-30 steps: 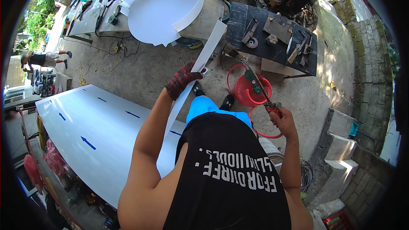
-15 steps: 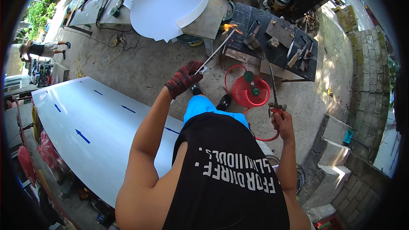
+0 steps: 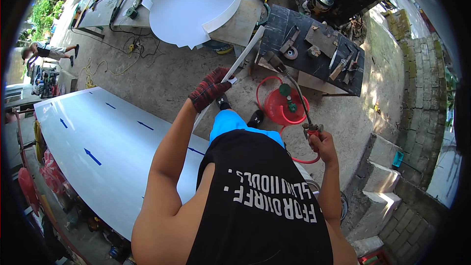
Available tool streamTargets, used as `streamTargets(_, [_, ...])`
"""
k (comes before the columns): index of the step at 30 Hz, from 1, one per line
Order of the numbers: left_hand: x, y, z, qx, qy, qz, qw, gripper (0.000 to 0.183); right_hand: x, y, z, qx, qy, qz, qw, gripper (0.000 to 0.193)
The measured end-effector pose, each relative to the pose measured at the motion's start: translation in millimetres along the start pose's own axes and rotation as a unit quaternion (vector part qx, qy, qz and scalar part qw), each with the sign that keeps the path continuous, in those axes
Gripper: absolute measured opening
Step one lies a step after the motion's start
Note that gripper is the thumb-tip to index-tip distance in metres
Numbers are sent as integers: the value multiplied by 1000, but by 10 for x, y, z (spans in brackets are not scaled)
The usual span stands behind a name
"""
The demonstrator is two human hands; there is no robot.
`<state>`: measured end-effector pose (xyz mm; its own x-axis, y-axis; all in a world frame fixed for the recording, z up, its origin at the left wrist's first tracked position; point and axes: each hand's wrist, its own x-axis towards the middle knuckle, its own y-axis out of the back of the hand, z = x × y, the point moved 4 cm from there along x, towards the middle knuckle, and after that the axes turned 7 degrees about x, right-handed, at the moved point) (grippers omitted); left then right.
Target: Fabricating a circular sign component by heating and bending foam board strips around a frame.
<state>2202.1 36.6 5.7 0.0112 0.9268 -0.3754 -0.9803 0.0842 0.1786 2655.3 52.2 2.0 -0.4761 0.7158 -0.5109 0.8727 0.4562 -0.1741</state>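
Note:
My left hand, in a red and black patterned glove, is closed around a long thin white strip. The strip slants up and to the right, its far end beside the dark worktable; its other end shows below the glove. Bare, my right hand grips a gas torch by its red handle near the valve knobs. The torch's burner head points up and left, close to the worktable's near edge and right of the strip. No flame shows at the burner.
A red gas tank with a red hose stands on the floor between my hands. A large round white tray-like piece lies on the far table. At left is a big white sheet with blue arrows. Another person is far left.
The flame at the strip's far end is gone from view. The strip has turned to show its broad face. My right hand has brought the torch slightly left and nearer me.

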Motion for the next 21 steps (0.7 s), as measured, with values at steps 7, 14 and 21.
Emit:
streamTargets(7, [46,-2,49,5,-12,-6,1000,51,101,69,105,-4,-4,24,1000,33])
streamTargets(14, [97,-5,73,34,18,-20,999,52,138,103,94,-33,-9,35,999,32])
streamTargets(21, [108,-18,69,4,-19,5,1000,40,191,115,38,-38,-15,30,999,32])
